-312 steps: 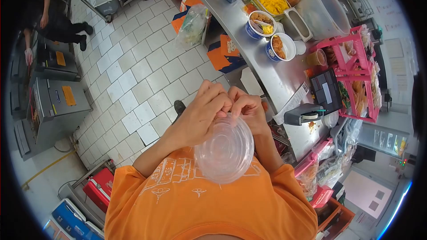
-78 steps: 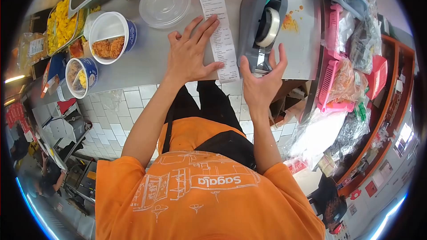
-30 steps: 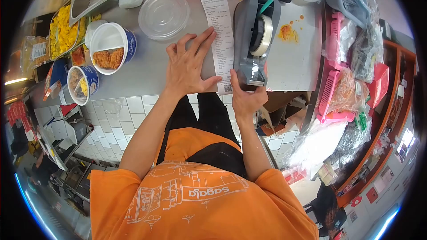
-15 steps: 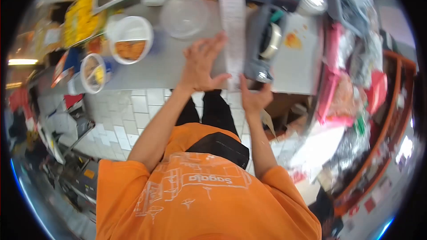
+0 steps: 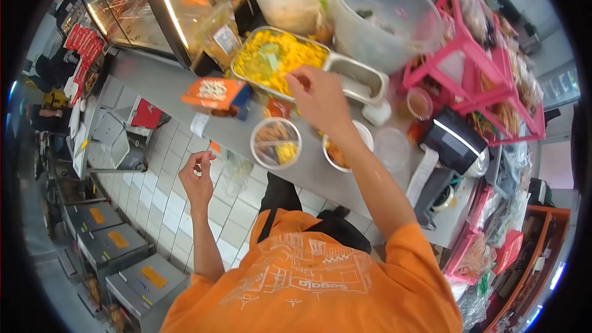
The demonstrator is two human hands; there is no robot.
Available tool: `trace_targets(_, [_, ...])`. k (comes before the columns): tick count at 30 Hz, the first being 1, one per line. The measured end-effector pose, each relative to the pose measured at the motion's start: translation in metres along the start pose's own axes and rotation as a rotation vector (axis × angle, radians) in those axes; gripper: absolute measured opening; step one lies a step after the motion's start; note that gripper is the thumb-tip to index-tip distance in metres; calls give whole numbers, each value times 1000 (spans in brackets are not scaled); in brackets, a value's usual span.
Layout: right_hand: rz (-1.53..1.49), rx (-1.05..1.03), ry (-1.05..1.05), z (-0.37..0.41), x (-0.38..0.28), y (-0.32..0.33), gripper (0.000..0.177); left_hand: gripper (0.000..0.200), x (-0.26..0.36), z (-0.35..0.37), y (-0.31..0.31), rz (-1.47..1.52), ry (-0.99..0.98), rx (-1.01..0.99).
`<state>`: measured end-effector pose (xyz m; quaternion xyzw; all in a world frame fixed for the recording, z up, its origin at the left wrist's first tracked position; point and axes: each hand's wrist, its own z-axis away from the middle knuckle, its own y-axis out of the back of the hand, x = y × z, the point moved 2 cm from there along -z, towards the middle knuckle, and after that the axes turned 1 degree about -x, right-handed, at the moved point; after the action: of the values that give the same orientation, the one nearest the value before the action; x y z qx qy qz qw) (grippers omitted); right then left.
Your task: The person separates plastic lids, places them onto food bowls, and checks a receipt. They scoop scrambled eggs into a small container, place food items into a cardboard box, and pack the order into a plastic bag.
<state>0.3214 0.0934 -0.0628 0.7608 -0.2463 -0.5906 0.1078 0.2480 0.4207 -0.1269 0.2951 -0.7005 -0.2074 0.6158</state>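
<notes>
Reaching across the desk (image 5: 161, 81), the right hand (image 5: 317, 95) is over the yellow food tray (image 5: 271, 61); the left hand (image 5: 197, 179) hangs near, above the floor. I cannot tell either grip.

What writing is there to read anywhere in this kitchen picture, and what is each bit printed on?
"sagala": white print on the person's orange shirt, seen upside down.
Receipt: lines of print, too small to read.
Orange box: its print is blurred, not readable.
Red signs at the far left: too small to read.
Label on the clear bag: too small to read.
</notes>
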Motion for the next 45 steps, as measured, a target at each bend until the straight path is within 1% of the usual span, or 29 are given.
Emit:
trace_targets(2, [643,-44,54,-86,32,-82,19,17,0,-54,10,61,-72,83])
trace_targets(5, [623,-93,-44,-134,69,-137,19,15,17,-112,33,121,-161,68])
trace_targets(6, [679,-82,-78,-132,68,-121,19,13,13,-121,36,212,-134,37])
trace_targets(8, [427,105,-102,-116,37,-69,17,13,-4,-126,38,271,-143,-83])
trace_targets(11, [611,426,-76,-144,36,64,14,11,-4,-144,28,355,-154,-281])
trace_targets(13, [961,303,-11,-187,95,145,17,10,10,-144,22,408,-159,-405])
trace_targets(15, [1205,-111,-167,-228,212,196,25,10,21,-149,13,384,-185,-534])
trace_targets(16, [1213,-109,-163,-234,225,197,25,10,20,-152,12,393,-188,-530])
trace_targets(18, [1219,-351,-273,-219,259,180,35,13,7,-142,23,313,-72,-607])
trace_targets(19, [1202,-385,-287,-223,276,174,35,14,-5,-136,31,268,0,-611])
trace_targets(22, [850,-674,-161,-225,320,168,36,16,-32,-120,62,75,144,-558])
trace_targets(23, [831,-675,-204,-217,326,174,36,16,-34,-120,63,58,144,-599])
trace_targets(25, [1159,-630,-116,-226,326,183,32,17,-32,-125,62,58,152,-520])
trace_targets(26, [1330,-606,-51,-239,321,186,30,18,-24,-136,54,67,41,-559])
trace_targets(27, [1505,-573,30,-255,310,188,29,18,-11,-146,43,74,40,-554])
trace_targets(28, [1514,-565,35,-265,296,188,29,17,10,-155,30,139,-35,-637])
trace_targets(29, [1537,-530,144,-267,278,186,20,18,29,-163,12,201,-118,-728])
trace_targets(30, [1555,-502,242,-260,256,183,16,18,46,-164,-13,326,-207,-785])
trace_targets(31, [1557,-500,220,-243,195,178,16,18,65,-160,-39,451,-293,-846])
trace_targets(32, [1321,-149,-98,-231,124,166,23,16,91,-159,-62,430,-375,-957])
trace_targets(33, [1048,196,-381,-209,41,147,34,14,99,-144,-98,503,-522,-935])
trace_targets(34, [897,345,-327,-182,34,156,30,12,112,-127,-129,521,-517,-941])
trace_targets(35, [739,488,-267,-153,28,167,26,12,125,-112,-161,484,-628,-893])
trace_targets(37, [846,516,-177,-75,-34,162,26,11,140,-83,-223,351,-880,-863])
trace_targets(38, [703,567,-230,-35,-48,161,24,11,147,-71,-245,251,-1024,-881])
trace_targets(39, [687,577,-359,6,-65,161,20,11,160,-65,-254,245,-1035,-887])
trace_targets(40, [718,519,-557,53,-66,171,18,10,170,-56,-263,88,-1096,-978])
trace_targets(41, [621,582,-553,92,-63,169,18,10,178,-47,-269,-78,-1152,-1061])
trace_targets(45, [236,871,-1003,261,5,160,19,10,189,-30,-281,-224,-1191,-1184])
